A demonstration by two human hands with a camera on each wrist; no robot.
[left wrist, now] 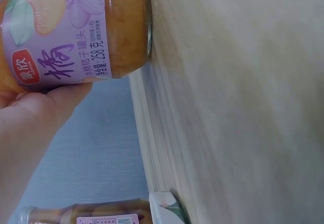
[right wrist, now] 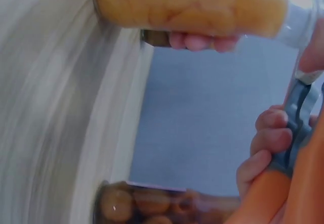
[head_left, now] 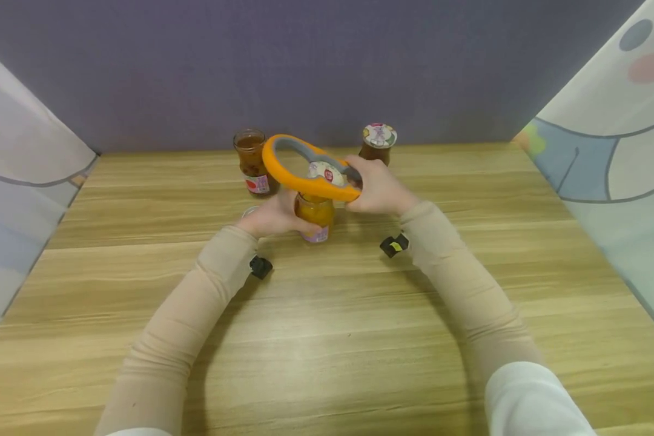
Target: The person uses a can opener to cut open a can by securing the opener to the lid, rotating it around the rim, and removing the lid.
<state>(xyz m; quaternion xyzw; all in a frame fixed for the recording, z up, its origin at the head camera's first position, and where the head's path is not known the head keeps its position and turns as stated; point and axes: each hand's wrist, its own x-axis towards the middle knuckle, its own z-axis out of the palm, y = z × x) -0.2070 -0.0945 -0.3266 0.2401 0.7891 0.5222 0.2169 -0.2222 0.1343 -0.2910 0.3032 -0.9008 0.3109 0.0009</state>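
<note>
My left hand (head_left: pixel 279 215) grips a glass jar of orange segments (left wrist: pixel 76 32) around its purple label, and the jar stands upright on the table. Over the jar's mouth, my right hand (head_left: pixel 378 186) holds an orange and grey jar opener (head_left: pixel 310 186) by its right end. Inside the opener's loop shows a patterned lid (head_left: pixel 326 173), right above the jar. In the right wrist view, the right fingers (right wrist: pixel 271 133) curl round the opener's grey inner edge, with the thumb near the jar's top.
A lidless jar of dark reddish fruit (head_left: pixel 251 160) stands back left; a loose lid (left wrist: pixel 169 209) lies near it, partly hidden by the left hand in the head view. Behind the right hand is a brown jar with a patterned lid (head_left: pixel 379 135). A dark panel (head_left: pixel 316 72) rises behind the table.
</note>
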